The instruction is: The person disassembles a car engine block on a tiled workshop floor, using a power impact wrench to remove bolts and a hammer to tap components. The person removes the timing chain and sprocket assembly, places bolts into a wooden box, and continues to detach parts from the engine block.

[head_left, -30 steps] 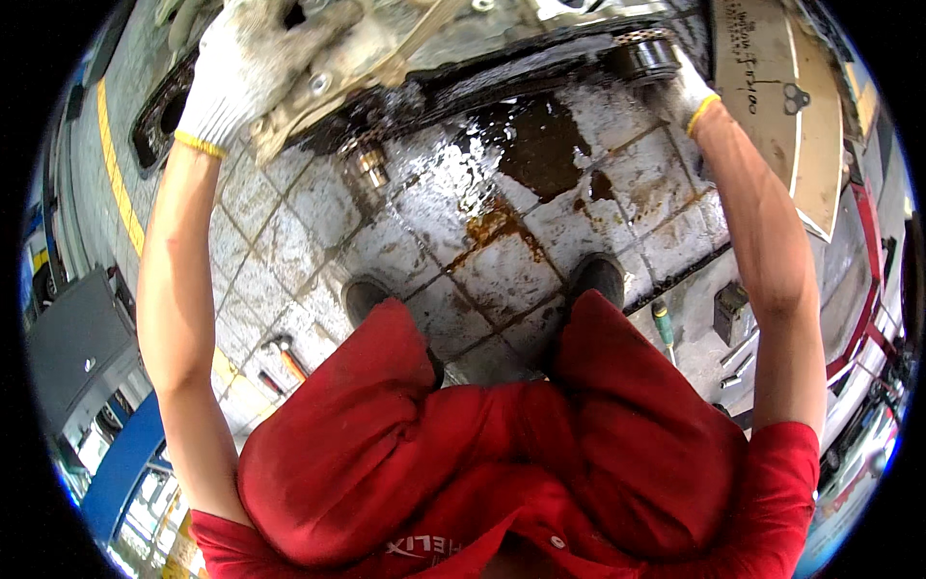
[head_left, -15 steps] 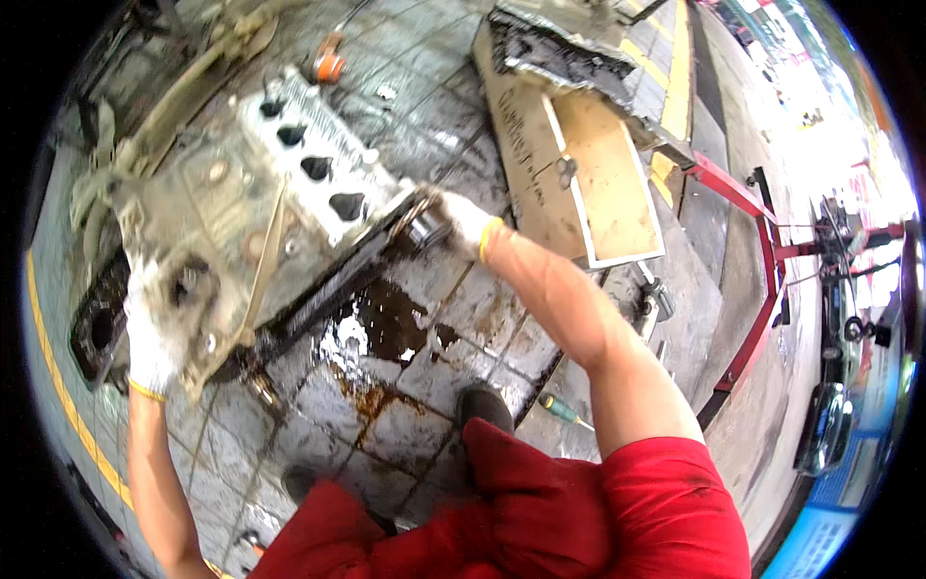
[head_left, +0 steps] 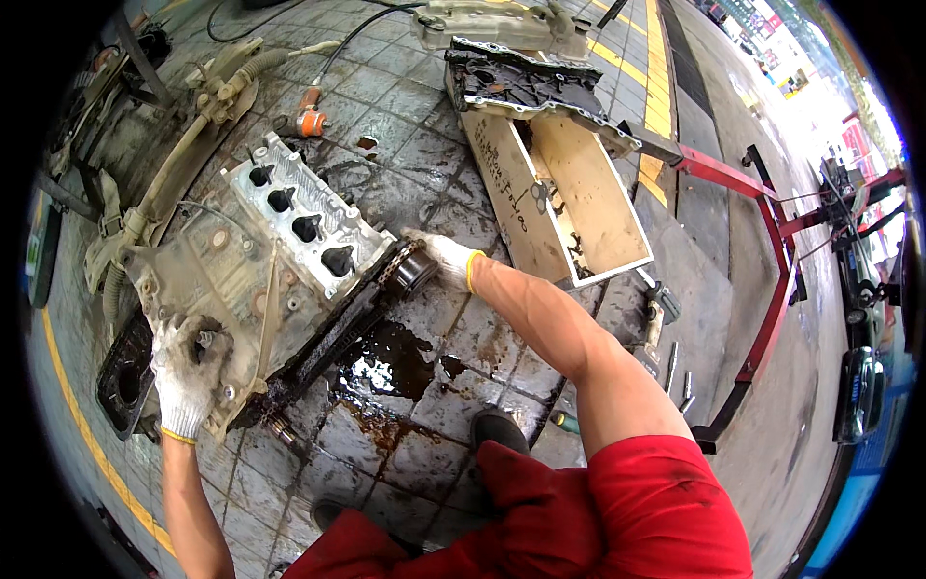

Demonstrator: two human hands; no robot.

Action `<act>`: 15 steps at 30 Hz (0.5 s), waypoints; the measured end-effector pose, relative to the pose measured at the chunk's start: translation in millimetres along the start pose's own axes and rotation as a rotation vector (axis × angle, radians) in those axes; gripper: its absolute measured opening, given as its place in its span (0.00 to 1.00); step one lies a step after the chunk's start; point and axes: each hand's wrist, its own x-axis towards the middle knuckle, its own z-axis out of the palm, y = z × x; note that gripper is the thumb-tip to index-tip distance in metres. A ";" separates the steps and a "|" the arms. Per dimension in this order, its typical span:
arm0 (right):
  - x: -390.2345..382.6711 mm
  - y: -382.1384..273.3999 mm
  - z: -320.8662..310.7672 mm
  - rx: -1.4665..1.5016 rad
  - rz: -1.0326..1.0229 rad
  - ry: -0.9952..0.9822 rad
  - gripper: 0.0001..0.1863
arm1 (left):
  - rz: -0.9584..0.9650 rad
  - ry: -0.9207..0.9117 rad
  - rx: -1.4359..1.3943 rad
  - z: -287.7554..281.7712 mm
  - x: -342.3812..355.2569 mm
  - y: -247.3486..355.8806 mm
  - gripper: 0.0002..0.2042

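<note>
A dirty grey engine [head_left: 217, 251] lies on its side on the tiles to my left, its bright cylinder head [head_left: 307, 207] showing a row of dark ports. My left hand [head_left: 188, 381], in a white glove, is on the engine's near left part beside a round hole, fingers bent over the metal. At the head's right end, my gloved right hand [head_left: 446, 259] grips the engine beside a dark round sprocket [head_left: 412, 270] with a chain round it; its fingertips are partly hidden. A black oily edge runs along the engine's near side.
Dark oil [head_left: 391, 362] is spilled on the tiles before my boots. An orange air tool [head_left: 311, 121] lies beyond the engine. At the right stands a wooden box [head_left: 516, 193] with an oily cover [head_left: 521, 82] across it, near a red hoist leg [head_left: 748, 352] and loose tools [head_left: 661, 304].
My left hand has shifted from the engine's outer left edge onto its face beside the round hole. The engine looks slightly lower and smaller in view; my right hand stays by the sprocket.
</note>
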 end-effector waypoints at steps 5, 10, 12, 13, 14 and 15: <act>-9.8 -4.7 11.1 0.000 0.034 0.003 0.15 | 0.059 0.071 0.019 -1.3 -0.7 1.9 0.15; -13.0 -5.1 10.0 0.034 0.048 -0.049 0.14 | 0.075 0.104 -0.055 -4.2 2.5 12.6 0.10; -6.0 -1.5 5.9 0.059 0.029 -0.056 0.19 | 0.025 0.081 -0.084 -3.8 2.7 13.8 0.11; -2.2 0.0 4.0 0.071 0.021 -0.061 0.22 | -0.001 0.069 -0.098 -4.2 3.0 15.0 0.12; 0.7 0.5 0.5 0.086 0.032 -0.062 0.22 | 0.007 0.071 -0.113 -5.5 3.6 17.8 0.12; 2.0 0.4 0.5 0.078 0.030 -0.070 0.22 | 0.013 0.074 -0.124 -8.6 4.2 21.0 0.12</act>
